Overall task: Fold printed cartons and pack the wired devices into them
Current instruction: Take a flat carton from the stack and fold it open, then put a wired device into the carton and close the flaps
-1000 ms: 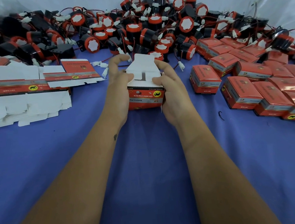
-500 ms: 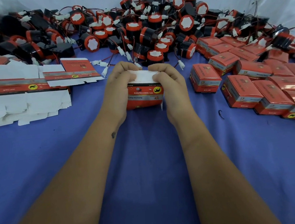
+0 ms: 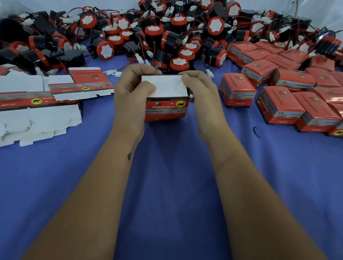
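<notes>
both forearms are bare to the bottom edge of the view, with no sleeve, no watch, no bracelet or ring to see. the left hand (image 3: 132, 96) and right hand (image 3: 201, 92) wear no gloves. a small dark mark (image 3: 129, 156) sits on the left forearm, just below the left wrist.

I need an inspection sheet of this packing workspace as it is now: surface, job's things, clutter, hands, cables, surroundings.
Surface: blue cloth covers the table.
Job's things: carton held at centre, white flaps folded over its top; flat cartons stacked at left; closed boxes grouped at right; red-and-black wired devices heaped at the back.
Clutter: small dark curled scrap on the cloth.
Hands: left hand and right hand both grip the carton, fingers on its top.
Cables: red and black leads with white connectors tangled through the heap.
Surroundings: pale wall behind.
</notes>
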### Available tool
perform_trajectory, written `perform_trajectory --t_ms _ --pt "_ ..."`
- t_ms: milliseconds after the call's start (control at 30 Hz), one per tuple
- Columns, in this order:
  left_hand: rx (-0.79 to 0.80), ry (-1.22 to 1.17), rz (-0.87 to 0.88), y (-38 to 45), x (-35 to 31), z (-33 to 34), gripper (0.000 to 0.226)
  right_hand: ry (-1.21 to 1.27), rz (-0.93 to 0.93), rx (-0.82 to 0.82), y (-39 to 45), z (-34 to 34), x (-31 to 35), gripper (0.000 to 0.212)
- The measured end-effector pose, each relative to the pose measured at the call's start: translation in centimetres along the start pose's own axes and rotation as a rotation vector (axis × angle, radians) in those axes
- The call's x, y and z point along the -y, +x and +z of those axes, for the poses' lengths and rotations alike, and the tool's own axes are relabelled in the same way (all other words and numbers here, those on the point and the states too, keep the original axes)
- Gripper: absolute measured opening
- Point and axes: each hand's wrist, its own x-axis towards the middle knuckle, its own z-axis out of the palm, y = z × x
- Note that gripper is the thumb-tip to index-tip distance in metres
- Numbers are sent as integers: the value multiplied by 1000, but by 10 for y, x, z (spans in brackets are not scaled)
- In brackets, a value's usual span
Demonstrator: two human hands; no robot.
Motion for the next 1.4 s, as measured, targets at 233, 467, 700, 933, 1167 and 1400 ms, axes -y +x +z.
perform_trajectory --t_ms 233,467,700,933,1167,1400 --pt "-73 448 469 -7 -4 4 22 19 216 74 1 4 -3 42" --pt "177 322 -164 -3 7 0 96 488 -29 51 5 -8 -7 42" --pt "213 326 -108 5 17 -11 72 124 -161 128 6 -8 -22 79" --pt "-267 321 0 11 21 -17 55 -491 -11 -189 9 -12 -26 47" --pt "-338 253 -40 15 26 -21 56 -1359 7 161 13 -5 -38 55" --pt "-403 219 -48 18 28 -23 55 -911 -135 72 2 -6 -24 27"
